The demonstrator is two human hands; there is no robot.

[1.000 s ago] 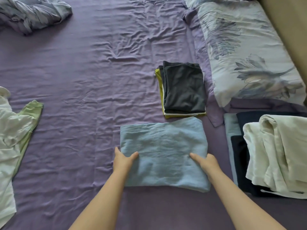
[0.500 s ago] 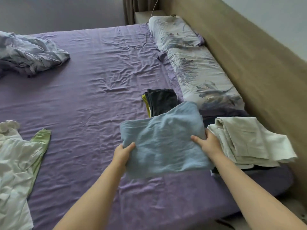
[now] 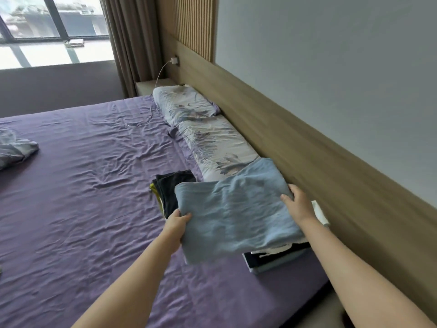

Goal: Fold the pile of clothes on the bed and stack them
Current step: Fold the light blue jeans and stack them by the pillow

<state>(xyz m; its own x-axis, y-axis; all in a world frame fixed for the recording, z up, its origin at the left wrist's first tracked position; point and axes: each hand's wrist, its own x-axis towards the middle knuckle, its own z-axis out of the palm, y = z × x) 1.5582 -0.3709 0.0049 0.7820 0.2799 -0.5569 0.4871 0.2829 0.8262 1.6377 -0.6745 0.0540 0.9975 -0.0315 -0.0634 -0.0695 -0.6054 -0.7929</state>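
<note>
A folded light-blue garment [image 3: 234,209] hangs in the air between both hands, over the stack of folded clothes [image 3: 274,256] near the headboard. My left hand [image 3: 176,224] grips its near left edge, thumb on top. My right hand [image 3: 296,202] grips its right edge. The stack below shows dark, white and pale-blue layers and is mostly hidden by the garment. A second small stack with a dark garment on top and a yellow one beneath [image 3: 169,188] lies to the left on the purple bed sheet [image 3: 82,197].
Two floral pillows [image 3: 208,138] lie along the wooden headboard [image 3: 307,157] on the right. A crumpled bluish blanket [image 3: 14,150] sits at the far left. A charger cable [image 3: 160,74] runs from the wall socket. A window and curtain are behind the bed.
Both hands lifted the blue garment off the sheet and carried it right, over the stack by the headboard. The view tilted up, so the unfolded white and green clothes at left left the frame.
</note>
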